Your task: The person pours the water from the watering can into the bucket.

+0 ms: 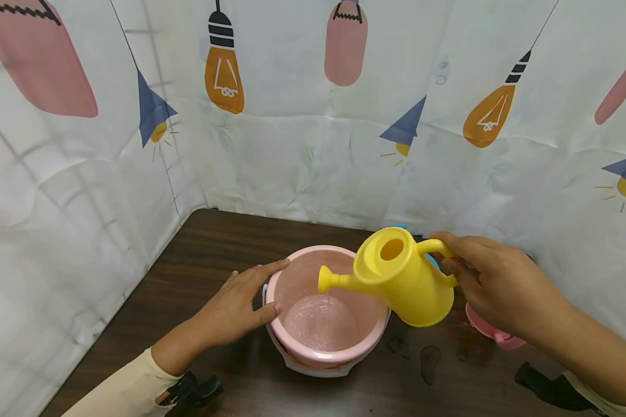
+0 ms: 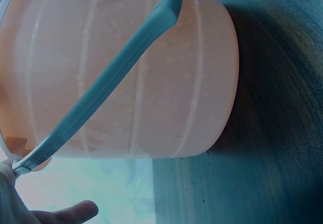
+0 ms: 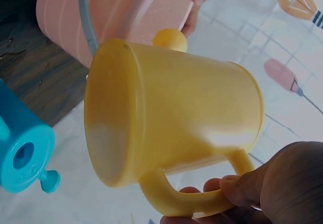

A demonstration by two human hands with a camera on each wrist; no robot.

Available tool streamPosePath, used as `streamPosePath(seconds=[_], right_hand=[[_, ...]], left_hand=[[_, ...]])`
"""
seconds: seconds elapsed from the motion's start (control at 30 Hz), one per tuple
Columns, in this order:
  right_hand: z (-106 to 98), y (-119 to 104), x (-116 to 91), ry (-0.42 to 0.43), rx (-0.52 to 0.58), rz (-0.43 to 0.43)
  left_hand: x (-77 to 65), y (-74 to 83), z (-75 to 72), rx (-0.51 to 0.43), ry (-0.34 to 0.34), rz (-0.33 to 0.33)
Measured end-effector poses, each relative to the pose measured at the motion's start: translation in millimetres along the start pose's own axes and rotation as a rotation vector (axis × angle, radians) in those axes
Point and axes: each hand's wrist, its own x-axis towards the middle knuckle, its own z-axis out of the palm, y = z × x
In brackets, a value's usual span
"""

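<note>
In the head view, a pink bucket (image 1: 320, 353) stands on the dark table with clear water in its bottom. My left hand (image 1: 235, 307) rests on its left rim, fingers mostly straight and the thumb reaching over the edge. The bucket's handle (image 2: 111, 88) hangs down its side in the left wrist view. My right hand (image 1: 492, 272) grips a yellow watering can (image 1: 412, 284) by its handle. The can is held above the bucket's right side, tilted left, its spout over the opening. No stream of water shows at the spout.
A blue watering can (image 3: 30, 153) stands behind the yellow one, mostly hidden from the head view. Right of it sits a pink object (image 1: 485, 327), partly covered by my right arm. Water spots (image 1: 430, 362) lie on the table. A patterned curtain (image 1: 302, 162) borders the table.
</note>
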Motion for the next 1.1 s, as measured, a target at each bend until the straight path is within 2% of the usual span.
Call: streamPosePath(seconds=[0.17,0.73,1.1], right_hand=[[0.8,0.1,0.1,0.014,-0.019,-0.014],[-0.6,1.4,-0.9,-0.017,-0.005,0.015],[1.0,-0.3,0.0,0.005,0.008,0.009]], left_hand=[[-0.1,-1.1,0.2,0.002,0.001,0.004],[0.1,-1.1,0.2,0.001,0.003,0.006],[0.4,-0.7,0.3,-0.006,0.003,0.005]])
